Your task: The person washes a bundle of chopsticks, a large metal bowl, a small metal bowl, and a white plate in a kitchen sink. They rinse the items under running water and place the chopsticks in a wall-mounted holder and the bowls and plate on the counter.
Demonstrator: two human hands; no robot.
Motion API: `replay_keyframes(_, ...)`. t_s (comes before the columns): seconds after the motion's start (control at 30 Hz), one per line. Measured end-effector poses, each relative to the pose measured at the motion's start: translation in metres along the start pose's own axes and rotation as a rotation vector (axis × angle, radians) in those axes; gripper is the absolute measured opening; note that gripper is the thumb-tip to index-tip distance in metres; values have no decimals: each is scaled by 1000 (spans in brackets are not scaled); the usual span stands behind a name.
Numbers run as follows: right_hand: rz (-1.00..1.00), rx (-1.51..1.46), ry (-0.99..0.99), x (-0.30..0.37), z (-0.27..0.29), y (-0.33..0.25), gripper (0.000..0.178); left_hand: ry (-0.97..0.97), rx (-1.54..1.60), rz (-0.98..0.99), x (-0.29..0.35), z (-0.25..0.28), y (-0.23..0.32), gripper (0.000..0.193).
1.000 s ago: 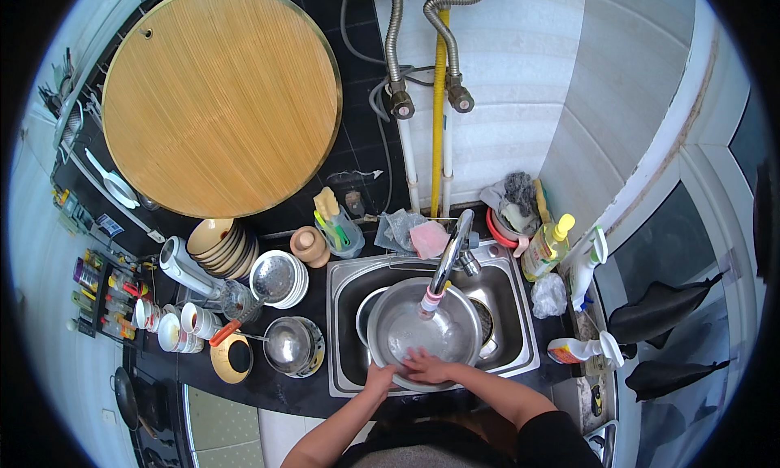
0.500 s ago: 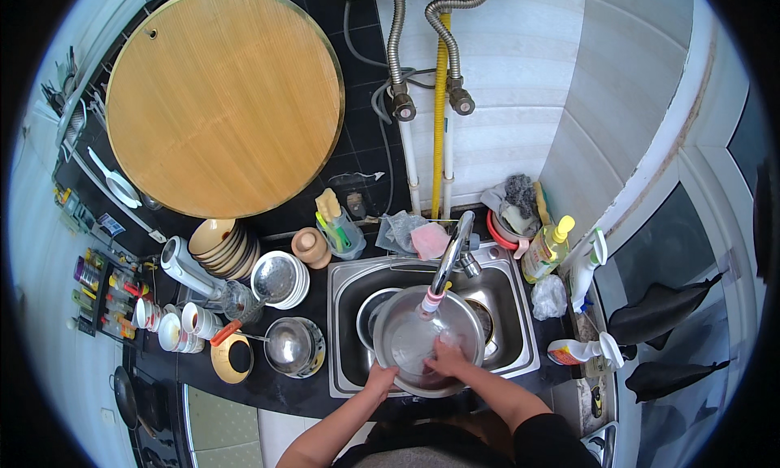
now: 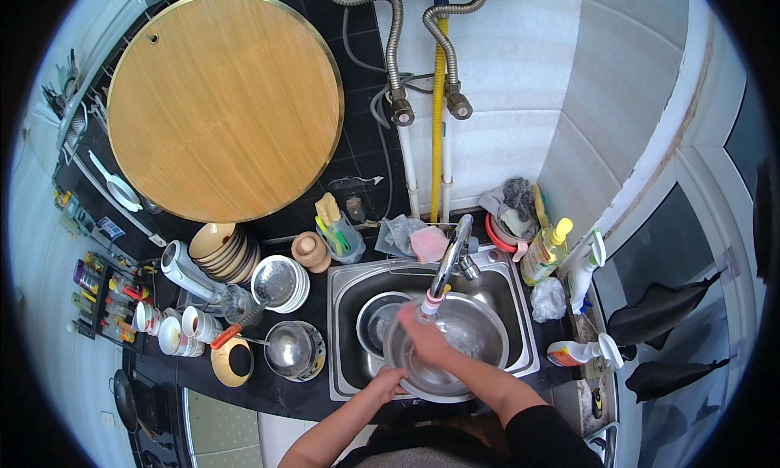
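A large shiny metal basin (image 3: 483, 369) sits tilted in the stainless steel sink (image 3: 336, 370), beneath the faucet (image 3: 449, 261). My left hand (image 3: 383, 384) is closed on the basin's rim at the near left. Over the basin's far left inside wall is my right hand (image 3: 422, 336), just under the faucet's tip. Motion smears its fingers, so I cannot tell whether they hold anything. Some water shows on the basin's bottom. Left of the basin, partly hidden by it, a smaller metal bowl (image 3: 371, 326) rests in the sink.
Stacked white bowls (image 3: 294, 293), a metal bowl (image 3: 288, 350) and a blender-like appliance (image 3: 199, 277) crowd the left counter. A pink cloth (image 3: 429, 243) lies behind the sink. Along the right stand a yellow-capped soap bottle (image 3: 546, 257) and spray bottles (image 3: 581, 353).
My right hand has moved left and away from me, from the basin's middle to its far left wall. The basin has shifted right, showing more of the smaller bowl.
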State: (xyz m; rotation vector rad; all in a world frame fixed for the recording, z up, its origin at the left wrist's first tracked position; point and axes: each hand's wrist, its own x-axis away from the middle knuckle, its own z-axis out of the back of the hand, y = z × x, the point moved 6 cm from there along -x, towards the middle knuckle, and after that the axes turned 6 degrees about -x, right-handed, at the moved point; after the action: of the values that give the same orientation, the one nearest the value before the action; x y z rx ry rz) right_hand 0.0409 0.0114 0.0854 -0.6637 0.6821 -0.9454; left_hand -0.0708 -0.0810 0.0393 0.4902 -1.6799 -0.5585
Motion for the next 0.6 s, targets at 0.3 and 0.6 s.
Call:
replay_keyframes(0.3, 232, 185, -287, 5, -11, -29, 72, -24, 33, 72, 15, -6, -1, 32)
replay_keyframes(0.6, 147, 393, -232, 9, -6, -17, 79, 1, -62, 86, 27, 3, -11, 33)
